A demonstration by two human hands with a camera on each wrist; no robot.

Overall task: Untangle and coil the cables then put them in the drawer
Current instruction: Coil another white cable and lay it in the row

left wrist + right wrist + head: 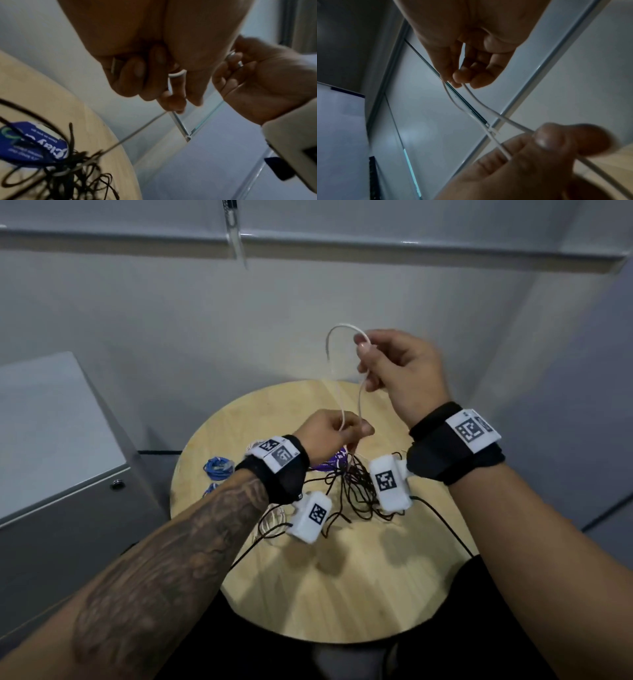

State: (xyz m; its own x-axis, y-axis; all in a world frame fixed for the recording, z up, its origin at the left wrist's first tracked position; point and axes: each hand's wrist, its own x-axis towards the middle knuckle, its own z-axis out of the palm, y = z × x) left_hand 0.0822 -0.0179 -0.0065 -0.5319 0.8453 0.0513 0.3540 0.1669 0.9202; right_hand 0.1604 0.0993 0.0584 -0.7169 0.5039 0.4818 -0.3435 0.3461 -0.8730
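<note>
A thin white cable (pixel 359 402) is held up above the round wooden table (pixel 325 594) by both hands. My right hand (pixel 368 350) pinches it high up, where it arches in a loop (pixel 337 328). My left hand (pixel 346 429) pinches two strands lower down, just over a tangle of black cable (pixel 356 491). In the right wrist view the two white strands (pixel 481 106) cross between my right fingers (pixel 465 78) and my left thumb (pixel 551 138). In the left wrist view the white cable (pixel 176 74) curls round my left fingers.
Two blue coiled cables (pixel 217 467) lie at the table's left edge. A purple packet (pixel 337 462) lies under the black tangle, seen also as a blue-purple packet (pixel 36 142). A grey cabinet (pixel 58 446) stands left of the table. A wall is close behind.
</note>
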